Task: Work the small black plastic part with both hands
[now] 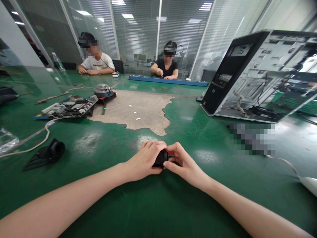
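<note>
Looks like an electronics workshop in office space, judging by the opened computer case beyond the right grip, circuit board beyond the left grip, window blinds farthest off.

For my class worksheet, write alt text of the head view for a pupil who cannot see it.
A left hand and a right hand hold a small black part at a green table. A circuit board and a black plastic piece lie to the left; an open computer case stands to the right. Two people sit opposite.
</note>
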The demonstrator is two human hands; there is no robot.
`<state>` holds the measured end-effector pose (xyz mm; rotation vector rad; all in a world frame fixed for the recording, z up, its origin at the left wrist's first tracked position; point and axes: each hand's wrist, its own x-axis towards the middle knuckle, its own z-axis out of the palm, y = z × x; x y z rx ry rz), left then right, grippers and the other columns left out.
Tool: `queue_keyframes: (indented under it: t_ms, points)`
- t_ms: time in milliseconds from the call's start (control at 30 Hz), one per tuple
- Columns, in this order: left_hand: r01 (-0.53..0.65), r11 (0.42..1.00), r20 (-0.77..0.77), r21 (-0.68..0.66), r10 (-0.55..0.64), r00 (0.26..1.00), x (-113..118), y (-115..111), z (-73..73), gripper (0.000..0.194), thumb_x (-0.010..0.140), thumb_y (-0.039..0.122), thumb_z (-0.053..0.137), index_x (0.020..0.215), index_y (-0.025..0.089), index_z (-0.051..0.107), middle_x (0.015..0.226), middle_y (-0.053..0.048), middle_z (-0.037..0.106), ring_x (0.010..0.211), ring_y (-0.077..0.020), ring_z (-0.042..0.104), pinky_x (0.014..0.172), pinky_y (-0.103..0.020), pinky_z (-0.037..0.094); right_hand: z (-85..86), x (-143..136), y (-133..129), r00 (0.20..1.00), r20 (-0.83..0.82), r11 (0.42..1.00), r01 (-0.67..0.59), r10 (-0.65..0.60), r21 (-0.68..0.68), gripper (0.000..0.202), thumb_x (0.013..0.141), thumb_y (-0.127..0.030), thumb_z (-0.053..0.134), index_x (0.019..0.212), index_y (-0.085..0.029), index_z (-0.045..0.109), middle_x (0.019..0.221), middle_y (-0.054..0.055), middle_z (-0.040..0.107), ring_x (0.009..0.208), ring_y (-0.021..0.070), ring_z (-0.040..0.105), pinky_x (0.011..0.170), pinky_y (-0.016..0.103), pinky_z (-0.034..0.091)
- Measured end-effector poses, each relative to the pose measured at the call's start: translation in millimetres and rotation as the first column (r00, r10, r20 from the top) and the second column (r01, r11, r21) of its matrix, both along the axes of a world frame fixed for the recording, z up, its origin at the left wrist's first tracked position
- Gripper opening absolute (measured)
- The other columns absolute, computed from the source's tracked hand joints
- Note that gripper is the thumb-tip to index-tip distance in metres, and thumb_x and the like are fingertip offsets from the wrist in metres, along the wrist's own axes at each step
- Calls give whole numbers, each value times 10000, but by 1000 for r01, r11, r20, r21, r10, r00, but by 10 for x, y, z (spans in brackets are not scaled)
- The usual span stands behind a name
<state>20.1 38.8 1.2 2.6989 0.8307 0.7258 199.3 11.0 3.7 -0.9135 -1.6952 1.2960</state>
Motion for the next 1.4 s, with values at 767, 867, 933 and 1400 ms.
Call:
queue_keyframes:
  t_ms: [767,867,933,1400]
  points:
    - [-14,1000,26,-22,14,1000,9,8,-2,560,684,182,596,1148,226,285,1166,-68,461,1015,-235,441,855,-382,308,-43,-12,-4,997,-32,998,70,-70,0,165,775,-302,562,885,-229,463,888,-1,487,871,137,512,749,302,485]
    - [-13,1000,21,-16,13,1000,9,2,2,574,685,185,607,1153,223,278,1176,-70,454,1024,-233,433,861,-378,304,-29,-28,5,995,-34,992,96,-99,-82,207,759,-313,576,886,-220,441,894,9,499,872,148,518,723,307,491]
    - [-10,1000,16,-11,11,1000,8,1,5,581,687,182,609,1159,217,273,1186,-71,445,1030,-229,426,867,-374,298,-23,-29,12,994,-19,988,101,-103,-114,243,746,-310,589,908,-213,436,905,18,504,879,154,519,728,315,486]
    - [-13,1000,29,-24,14,999,7,6,2,558,695,207,609,1147,228,282,1165,-69,459,1017,-240,439,853,-385,311,-16,-22,27,995,-81,993,56,-65,-105,200,755,-343,577,827,-222,435,831,-14,487,828,126,511,694,269,474]
